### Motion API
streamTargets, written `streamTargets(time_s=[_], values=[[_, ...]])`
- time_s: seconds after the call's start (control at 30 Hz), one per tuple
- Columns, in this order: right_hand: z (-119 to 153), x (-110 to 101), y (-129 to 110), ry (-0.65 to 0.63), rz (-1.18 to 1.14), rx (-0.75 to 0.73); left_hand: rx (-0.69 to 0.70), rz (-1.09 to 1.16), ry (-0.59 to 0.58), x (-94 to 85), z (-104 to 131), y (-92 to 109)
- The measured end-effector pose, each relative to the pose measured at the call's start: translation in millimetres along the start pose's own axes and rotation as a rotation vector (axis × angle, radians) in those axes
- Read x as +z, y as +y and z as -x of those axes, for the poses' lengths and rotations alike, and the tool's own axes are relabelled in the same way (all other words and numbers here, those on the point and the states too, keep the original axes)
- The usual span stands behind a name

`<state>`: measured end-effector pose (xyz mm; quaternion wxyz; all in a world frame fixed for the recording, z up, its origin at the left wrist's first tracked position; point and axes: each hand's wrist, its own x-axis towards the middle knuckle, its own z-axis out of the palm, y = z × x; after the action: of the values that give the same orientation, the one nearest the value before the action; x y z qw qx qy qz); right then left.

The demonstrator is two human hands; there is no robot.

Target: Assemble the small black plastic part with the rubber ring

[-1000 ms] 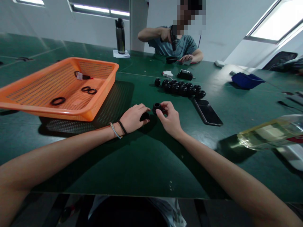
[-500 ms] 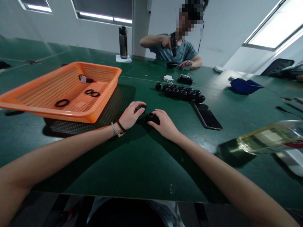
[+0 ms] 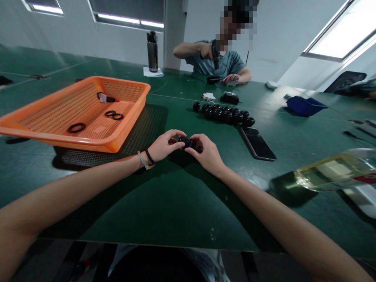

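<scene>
Over the green table [image 3: 164, 203], my left hand [image 3: 165, 145] and my right hand [image 3: 207, 153] meet with black pieces between their fingertips. The left thumb and fingers pinch a small black part [image 3: 182, 140]. Against its right side, my right hand grips a larger rounded black part [image 3: 191, 143], mostly covered by the fingers. The two parts appear to touch; how they fit together is hidden. Beyond my hands lie several glossy black round pieces [image 3: 226, 114] in rows.
Left stands an orange basket [image 3: 129, 135] with black rings [image 3: 76, 127] inside. A phone [image 3: 258, 144] and a bottle of yellow liquid [image 3: 331, 170] lie right. A blue bin [image 3: 305, 106] is farther back. Across the table a person holds a power drill [image 3: 216, 55].
My left hand has brought its small black part against the part in my right hand. The right hand's part has tilted, so its top hole no longer shows.
</scene>
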<state>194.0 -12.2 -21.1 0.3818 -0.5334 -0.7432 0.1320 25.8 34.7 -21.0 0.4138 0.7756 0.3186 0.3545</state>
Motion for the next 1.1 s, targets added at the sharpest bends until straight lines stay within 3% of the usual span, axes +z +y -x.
streamTargets(time_s=[0.17, 0.3, 0.67, 1.1], values=[[0.0, 1.3, 6.2, 0.033, -0.223, 0.037, -0.091, 0.173, 0.01, 0.0, -1.7, -1.3], [1.3, 1.6, 8.1, -0.01, -0.314, -0.001, -0.129, 0.245, -0.035, -2.4, 0.9, -0.1], [3.9, -1.6, 1.7, -0.067, -0.142, -0.082, -0.058, -0.015, -0.091, -12.0, 12.1, 5.6], [13.5, 0.3, -18.1, -0.154, -0.065, -0.064, -0.079, -0.04, -0.145, -21.5, 29.8, 13.9]])
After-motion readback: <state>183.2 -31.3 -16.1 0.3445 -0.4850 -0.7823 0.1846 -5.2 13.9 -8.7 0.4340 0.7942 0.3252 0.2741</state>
